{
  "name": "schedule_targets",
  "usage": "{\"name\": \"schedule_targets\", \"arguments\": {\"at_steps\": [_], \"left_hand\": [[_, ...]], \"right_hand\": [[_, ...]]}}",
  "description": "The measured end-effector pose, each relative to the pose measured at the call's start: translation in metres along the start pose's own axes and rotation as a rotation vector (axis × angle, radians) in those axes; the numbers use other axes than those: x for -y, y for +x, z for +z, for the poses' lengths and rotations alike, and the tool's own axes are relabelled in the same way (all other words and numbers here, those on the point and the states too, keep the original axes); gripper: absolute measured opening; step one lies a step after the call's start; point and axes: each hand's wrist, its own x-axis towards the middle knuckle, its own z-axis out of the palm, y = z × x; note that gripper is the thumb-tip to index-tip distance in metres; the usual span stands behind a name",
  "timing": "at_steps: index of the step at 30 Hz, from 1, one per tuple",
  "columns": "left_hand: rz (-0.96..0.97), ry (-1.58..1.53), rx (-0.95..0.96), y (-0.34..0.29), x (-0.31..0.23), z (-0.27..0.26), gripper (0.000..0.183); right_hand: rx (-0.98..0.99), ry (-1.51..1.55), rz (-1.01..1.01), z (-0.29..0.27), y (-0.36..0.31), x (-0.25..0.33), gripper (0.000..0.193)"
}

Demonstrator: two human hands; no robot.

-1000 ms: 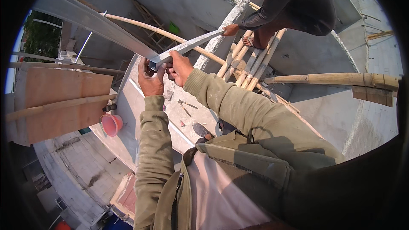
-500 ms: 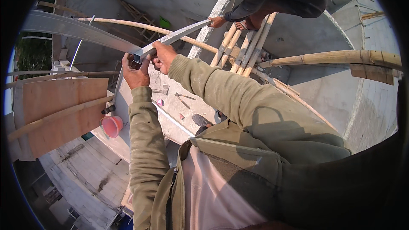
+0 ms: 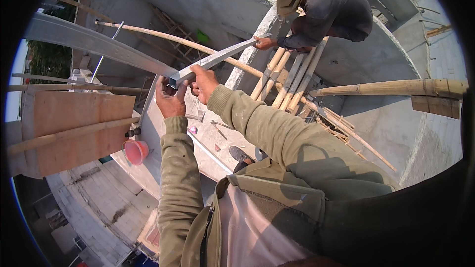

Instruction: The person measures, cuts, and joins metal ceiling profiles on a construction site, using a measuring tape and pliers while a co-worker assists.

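Note:
A short light-metal channel [image 3: 222, 57] runs from my hands up to the right, its open end toward me. My right hand [image 3: 204, 86] grips it near that end, fingers curled round its side. At the end itself, my left hand [image 3: 171, 99] pinches the metal from below, thumb and fingers on either side. A longer metal beam [image 3: 99, 43] comes in from the upper left and meets the channel at my fingertips. At the channel's far end, a crouching co-worker's hand [image 3: 265, 43] holds it on top of a rough concrete wall [image 3: 241, 73].
Below my hands, a hammer [image 3: 197, 115] and pincers [image 3: 217, 128] lie on a concrete ledge. A pink bucket [image 3: 135, 152] stands left, by a plywood sheet [image 3: 84, 128]. Bamboo poles [image 3: 297, 81] cross the drop to the right; another bamboo pole [image 3: 173, 37] passes behind the channel.
The whole view has shifted, so my hands and the metal sit lower and farther right. The co-worker has bent lower, head now in view. Both my hands keep their hold.

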Motion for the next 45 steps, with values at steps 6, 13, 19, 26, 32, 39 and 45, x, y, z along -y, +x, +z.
{"name": "schedule_targets", "arguments": {"at_steps": [6, 13, 19, 26, 32, 39, 45], "left_hand": [[0.013, -0.014, -0.004, 0.003, 0.010, -0.007, 0.066], [-0.024, -0.020, 0.032, 0.005, 0.011, -0.008, 0.067], [-0.002, 0.030, -0.006, 0.009, 0.016, -0.009, 0.066], [-0.008, 0.086, -0.011, 0.012, 0.011, -0.007, 0.063], [0.007, 0.117, -0.033, 0.012, 0.014, -0.006, 0.061], [0.002, 0.194, -0.074, 0.013, 0.014, 0.000, 0.059], [0.055, 0.241, -0.143, 0.012, 0.009, 0.003, 0.058]], "right_hand": [[-0.049, 0.015, 0.017, 0.006, -0.002, 0.001, 0.021], [-0.027, 0.068, 0.060, 0.006, -0.003, 0.018, 0.017], [-0.019, 0.079, 0.069, 0.011, -0.006, 0.014, 0.016], [-0.058, 0.076, 0.068, 0.011, 0.000, 0.008, 0.016], [0.018, 0.135, 0.052, 0.007, 0.001, 0.001, 0.018], [0.019, 0.100, 0.055, 0.007, 0.004, 0.004, 0.019], [0.054, 0.113, 0.048, 0.007, 0.009, -0.001, 0.019]]}}
